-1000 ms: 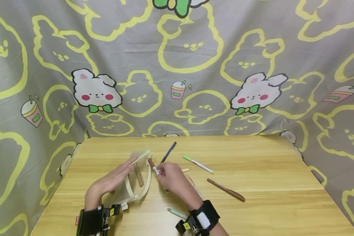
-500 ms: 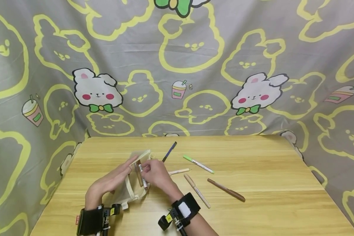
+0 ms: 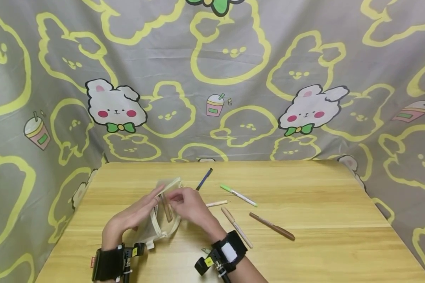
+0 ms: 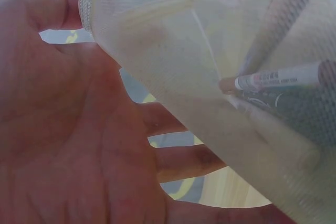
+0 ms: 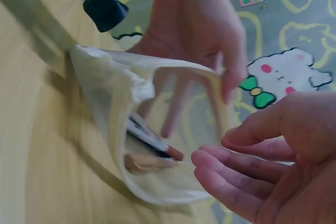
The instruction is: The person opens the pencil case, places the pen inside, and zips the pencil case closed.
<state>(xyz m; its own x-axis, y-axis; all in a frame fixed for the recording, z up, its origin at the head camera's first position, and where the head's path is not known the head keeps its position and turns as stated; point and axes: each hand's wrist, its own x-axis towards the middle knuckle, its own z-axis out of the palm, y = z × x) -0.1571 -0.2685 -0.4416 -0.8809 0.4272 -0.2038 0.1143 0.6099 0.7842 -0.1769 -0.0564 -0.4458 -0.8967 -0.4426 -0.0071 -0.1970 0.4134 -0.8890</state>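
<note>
One mesh pencil pouch (image 3: 163, 220) lies on the one wooden bench (image 3: 322, 243), and two pens show inside it: a brown-capped pen (image 5: 152, 141) and a tan pen (image 5: 143, 162). Loose on the bench are five pens in the head view: one dark blue pen (image 3: 204, 179), one green-capped pen (image 3: 238, 195), one cream pen (image 3: 217, 203), one beige pen (image 3: 236, 227) and one brown pen (image 3: 272, 226). There are two hands, the left hand (image 3: 132, 218) and the right hand (image 3: 191, 204), each with one black wrist strap.
</note>
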